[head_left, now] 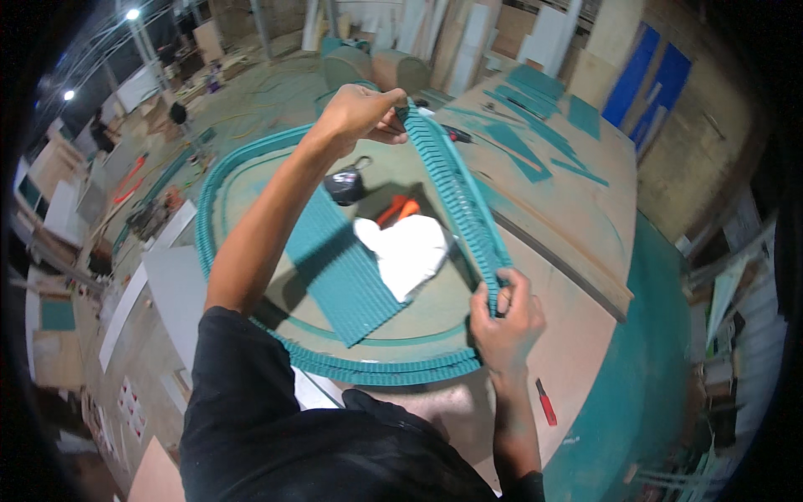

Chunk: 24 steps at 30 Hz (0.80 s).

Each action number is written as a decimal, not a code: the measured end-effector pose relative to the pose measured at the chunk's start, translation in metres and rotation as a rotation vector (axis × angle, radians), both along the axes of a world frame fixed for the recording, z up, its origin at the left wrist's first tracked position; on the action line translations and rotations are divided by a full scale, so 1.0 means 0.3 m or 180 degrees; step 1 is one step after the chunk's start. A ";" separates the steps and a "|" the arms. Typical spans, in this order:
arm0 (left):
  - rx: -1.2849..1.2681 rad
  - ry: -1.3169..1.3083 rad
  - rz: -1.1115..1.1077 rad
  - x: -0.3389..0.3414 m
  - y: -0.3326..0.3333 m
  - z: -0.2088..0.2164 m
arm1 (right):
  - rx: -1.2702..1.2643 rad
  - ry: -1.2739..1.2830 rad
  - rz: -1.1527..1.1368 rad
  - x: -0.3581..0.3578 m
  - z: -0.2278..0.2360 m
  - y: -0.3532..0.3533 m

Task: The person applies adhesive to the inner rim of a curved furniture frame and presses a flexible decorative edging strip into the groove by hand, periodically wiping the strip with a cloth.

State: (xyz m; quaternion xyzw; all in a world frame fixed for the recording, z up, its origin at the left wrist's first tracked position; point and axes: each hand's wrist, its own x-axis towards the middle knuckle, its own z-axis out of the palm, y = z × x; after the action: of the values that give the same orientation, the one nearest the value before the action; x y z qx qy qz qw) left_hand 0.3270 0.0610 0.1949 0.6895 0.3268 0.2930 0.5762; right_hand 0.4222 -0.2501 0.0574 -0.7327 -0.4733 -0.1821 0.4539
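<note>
A teal ribbed strip [452, 184] is stretched between my two hands, running down from upper left to lower right. My left hand [366, 117] pinches its far end. My right hand [508, 326] grips its near end with the fingers curled round it. Below, a teal ribbed border [376, 368] curves along the edge of a rounded pale board. A teal ribbed sheet [343, 272] lies on the board beside a crumpled white cloth [410, 251]. Orange-handled pliers [401, 207] and a dark round tape measure [345, 186] with a clip lie past the cloth.
To the right, a large worktable [577, 217] bears several teal offcuts [519, 151]. A wooden edge strip [560, 251] crosses it. A red-handled knife [546, 403] lies near my right forearm. White panels [171, 284] lean at the left.
</note>
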 end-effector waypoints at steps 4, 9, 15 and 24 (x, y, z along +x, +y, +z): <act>0.0174 -0.0541 0.0093 -0.270 -0.097 0.001 | -0.0012 -0.0517 0.0326 0.003 -0.001 0.009; -0.0334 -0.0694 0.0297 -0.552 -0.312 -0.084 | -0.0455 -0.0333 0.0850 0.013 -0.049 -0.034; -0.0797 -0.0663 0.0399 -0.735 -0.501 -0.203 | -0.1258 0.0102 0.1703 -0.018 0.049 -0.038; -0.1166 -0.1160 0.0530 -0.820 -0.645 -0.302 | -0.0678 0.0208 0.3016 -0.350 0.185 0.206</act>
State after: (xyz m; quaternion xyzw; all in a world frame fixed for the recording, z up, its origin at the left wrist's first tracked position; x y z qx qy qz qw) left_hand 0.0810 -0.1324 0.1043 0.4804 0.3209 0.3947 0.7145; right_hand 0.3173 -0.1881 0.1129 -0.4842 -0.7564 0.1171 0.4239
